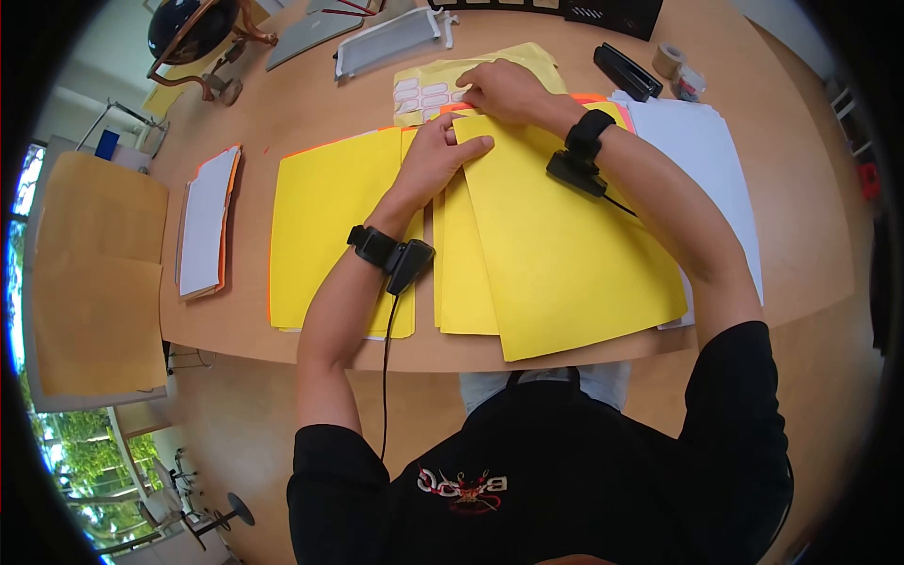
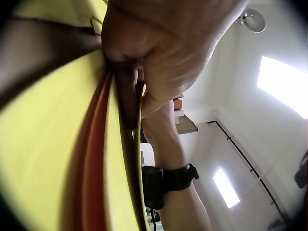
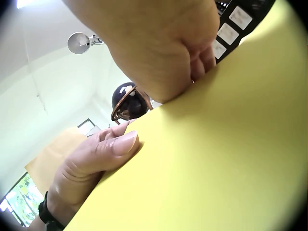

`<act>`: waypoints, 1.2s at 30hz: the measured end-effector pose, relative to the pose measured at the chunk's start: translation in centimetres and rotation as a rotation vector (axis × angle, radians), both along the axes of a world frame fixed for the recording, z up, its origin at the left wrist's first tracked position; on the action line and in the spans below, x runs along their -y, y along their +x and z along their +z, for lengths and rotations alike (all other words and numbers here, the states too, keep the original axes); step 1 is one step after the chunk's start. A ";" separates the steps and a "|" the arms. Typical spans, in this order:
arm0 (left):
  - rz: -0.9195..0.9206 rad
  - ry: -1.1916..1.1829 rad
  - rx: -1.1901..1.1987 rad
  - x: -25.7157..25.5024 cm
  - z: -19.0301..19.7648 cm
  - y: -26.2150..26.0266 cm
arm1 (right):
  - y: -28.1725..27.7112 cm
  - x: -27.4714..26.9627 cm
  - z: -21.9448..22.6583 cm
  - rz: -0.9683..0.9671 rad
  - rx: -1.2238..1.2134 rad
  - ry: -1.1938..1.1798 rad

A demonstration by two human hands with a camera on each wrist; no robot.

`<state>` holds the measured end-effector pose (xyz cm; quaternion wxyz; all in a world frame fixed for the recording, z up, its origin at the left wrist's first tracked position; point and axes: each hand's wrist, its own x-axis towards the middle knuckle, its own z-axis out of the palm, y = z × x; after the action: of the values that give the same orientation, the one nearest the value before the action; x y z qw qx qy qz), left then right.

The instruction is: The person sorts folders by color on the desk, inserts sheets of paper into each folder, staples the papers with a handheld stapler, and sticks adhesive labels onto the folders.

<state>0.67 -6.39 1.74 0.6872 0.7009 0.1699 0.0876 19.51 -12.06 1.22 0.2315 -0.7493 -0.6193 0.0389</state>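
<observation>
The left hand point(image 1: 435, 162) pinches the upper left corner of a large yellow folder point(image 1: 574, 254), thumb on top and fingers behind it; the right wrist view shows that thumb point(image 3: 126, 144) on the yellow surface. At the folder's top edge is the right hand point(image 1: 507, 92), its fingers bent over beside a sheet of white labels point(image 1: 435, 92) on a yellow envelope point(image 1: 537, 61); whether it holds something cannot be told. Below the tilted folder lie more yellow folders point(image 1: 454, 273). In the left wrist view, orange layers point(image 2: 96, 159) show between yellow ones.
Another yellow folder stack point(image 1: 330, 217) lies left, white papers point(image 1: 702, 160) right. A white and orange stack point(image 1: 209, 221) is at the far left. At the back stand a stapler point(image 1: 626, 72), tape roll point(image 1: 669, 61), mesh tray point(image 1: 394, 42), laptop point(image 1: 306, 40) and globe point(image 1: 188, 33).
</observation>
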 end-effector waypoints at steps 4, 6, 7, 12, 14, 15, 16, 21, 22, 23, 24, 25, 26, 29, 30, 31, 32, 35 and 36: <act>0.043 -0.009 0.038 -0.7 -1.4 0.3 | -1.6 2.0 2.4 -0.066 -0.226 0.123; 0.073 -0.031 0.072 -0.9 -1.7 0.3 | -3.4 4.1 3.8 -0.109 -0.191 0.049; 0.080 -0.034 0.074 -1.0 -1.8 0.3 | -3.8 4.7 4.2 -0.157 -0.155 -0.021; 0.042 -0.101 0.055 -0.7 -1.7 0.3 | -2.1 6.3 3.8 -0.055 -0.273 -0.068; 0.032 -0.142 0.071 -0.4 -1.2 0.2 | -1.1 7.2 3.8 0.008 -0.303 -0.041; 0.026 -0.189 0.090 -0.2 -1.0 0.1 | -0.7 8.1 3.7 0.018 -0.290 0.019; 0.023 -0.183 0.092 -0.2 -1.0 0.2 | -0.2 9.2 3.8 0.028 -0.275 0.078; 0.089 -0.282 0.176 -0.6 -1.5 0.2 | 2.8 15.5 3.1 -0.281 -0.170 0.119; 0.096 -0.286 0.183 -0.7 -1.7 0.2 | 3.0 16.6 2.7 -0.371 -0.250 0.165; 0.108 -0.285 0.185 -0.7 -1.8 0.4 | 3.1 17.5 2.5 -0.465 -0.329 0.213; 0.118 -0.284 0.187 -0.7 -1.9 0.5 | 3.1 18.1 2.2 -0.462 -0.322 0.211; 0.122 -0.288 0.193 -0.6 -1.9 0.6 | 3.1 18.6 1.9 -0.477 -0.556 0.189; 0.142 -0.260 0.172 -0.5 -1.8 0.5 | 3.0 18.7 1.6 -0.487 -0.792 0.164; 0.174 -0.219 0.122 -0.3 -1.0 0.4 | 2.9 18.5 0.1 -0.444 -0.892 0.207; 0.186 -0.211 0.089 -0.2 -0.7 0.3 | 3.0 18.3 -0.1 -0.442 -0.888 0.208; 0.187 -0.209 0.094 0.0 -0.4 0.1 | 3.0 18.3 -0.2 -0.439 -0.884 0.210; 0.164 -0.071 0.059 0.2 0.1 0.0 | 3.0 18.3 -0.1 -0.442 -0.883 0.206; 0.148 0.116 0.013 0.7 0.5 -0.1 | 3.2 18.2 -0.4 -0.444 -0.867 0.236; 0.150 0.161 -0.009 0.9 0.4 -0.1 | 3.1 18.3 -0.3 -0.448 -0.877 0.242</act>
<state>0.59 -7.30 2.16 0.6194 0.7395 0.2173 0.1492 22.64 -30.35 0.91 0.5574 -0.7447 -0.2880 0.2274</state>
